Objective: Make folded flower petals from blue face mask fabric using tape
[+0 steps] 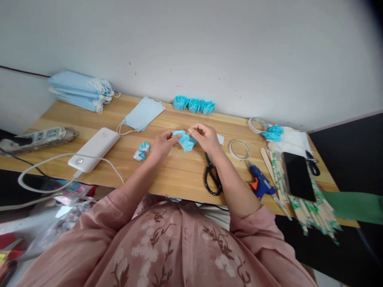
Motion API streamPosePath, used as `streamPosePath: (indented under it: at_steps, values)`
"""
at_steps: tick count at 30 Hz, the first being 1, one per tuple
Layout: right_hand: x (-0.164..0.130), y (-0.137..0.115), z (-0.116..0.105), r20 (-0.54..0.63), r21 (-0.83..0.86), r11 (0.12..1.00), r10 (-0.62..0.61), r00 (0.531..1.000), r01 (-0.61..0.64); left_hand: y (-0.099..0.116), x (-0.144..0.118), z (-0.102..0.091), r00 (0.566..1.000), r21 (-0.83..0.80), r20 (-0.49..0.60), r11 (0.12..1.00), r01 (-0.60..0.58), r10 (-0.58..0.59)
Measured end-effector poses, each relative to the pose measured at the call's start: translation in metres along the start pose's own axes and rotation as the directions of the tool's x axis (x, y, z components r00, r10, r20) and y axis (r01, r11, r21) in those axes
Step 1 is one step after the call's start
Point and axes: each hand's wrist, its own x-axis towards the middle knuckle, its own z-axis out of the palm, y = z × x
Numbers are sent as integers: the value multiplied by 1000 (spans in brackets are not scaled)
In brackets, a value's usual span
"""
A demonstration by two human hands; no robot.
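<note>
From the head view, both hands meet over the middle of the wooden surface (179,175). The left hand (164,144) and the right hand (206,137) each pinch one side of a folded blue piece (186,140), each grip closed on it, holding it just above the wood. Two small blue folded bits (141,151) lie near the left wrist. Black scissors (212,175) rest beside the right forearm, with a tape ring (239,149) and a blue glue gun (261,184) further right. A loose face mask (143,114) lies beyond a white power bank (94,149).
</note>
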Motion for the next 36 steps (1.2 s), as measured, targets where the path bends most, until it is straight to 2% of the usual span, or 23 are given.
streamPosePath:
  at_steps: [3,6,8,11,14,18,20,22,23,25,27,29,31,36]
  values:
    - [4,2,-10,-141,-20,1000,-15,990,12,0,5,-5,993,-84,-112,995,-54,44]
    - [7,2,-22,-155,-206,979,-35,987,3,0,8,-8,979,-133,-189,986,-101,75]
    - [9,-3,-29,-97,-432,902,-15,995,-29,2,8,-7,976,-135,-203,985,-106,78]
    - [9,-14,-37,25,-701,712,64,998,-28,9,4,-6,980,-101,-187,990,-94,73]
    - [6,-21,-38,171,-777,627,117,978,61,17,-1,-6,984,-43,-155,995,-90,83]
    - [2,-14,-28,427,-734,619,102,899,278,14,-6,-9,989,0,-134,998,-69,69]
    - [1,-8,-22,422,-756,587,100,901,289,7,-8,-9,994,29,-107,999,-20,23]
    - [0,-3,-18,320,-802,553,80,944,225,0,-9,-8,998,62,-62,998,27,-23]
    - [-1,-3,-18,262,-804,564,53,963,188,-3,-10,-8,998,74,-42,996,40,-37]
    - [-3,-5,-18,189,-713,686,-8,982,143,-4,-11,-6,999,81,-24,996,36,-34]
    - [-7,-10,-19,192,-484,867,-29,981,120,-2,-13,-4,1000,72,-26,997,3,-1]
    - [-11,-16,-17,236,-242,968,-8,972,66,3,-15,-2,998,65,-42,997,-43,46]
    - [-15,-19,-15,269,-115,993,24,963,7,7,-17,0,994,63,-67,994,-84,89]
    - [-14,-21,-2,294,17,996,75,953,-84,3,-17,1,982,64,-93,986,-156,162]
